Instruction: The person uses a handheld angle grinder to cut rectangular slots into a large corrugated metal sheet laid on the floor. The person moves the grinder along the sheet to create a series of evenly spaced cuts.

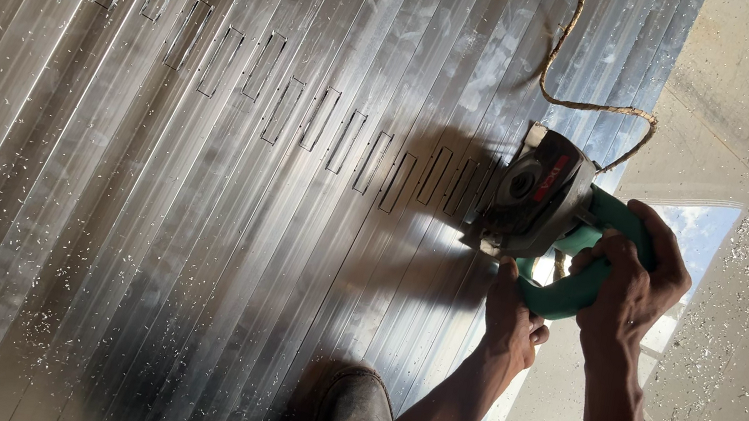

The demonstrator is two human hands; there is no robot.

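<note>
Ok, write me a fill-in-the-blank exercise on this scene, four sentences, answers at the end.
1. Both hands grip a power cutter whose handle is ____ in colour.
2. The cutter rests on a row of long ____ profiles laid side by side.
3. The right hand is on the handle; the left hand is just ____ it.
4. A dark ____ stands on the profiles beside the left forearm.

Missing words: green; metal; below; shoe
</note>
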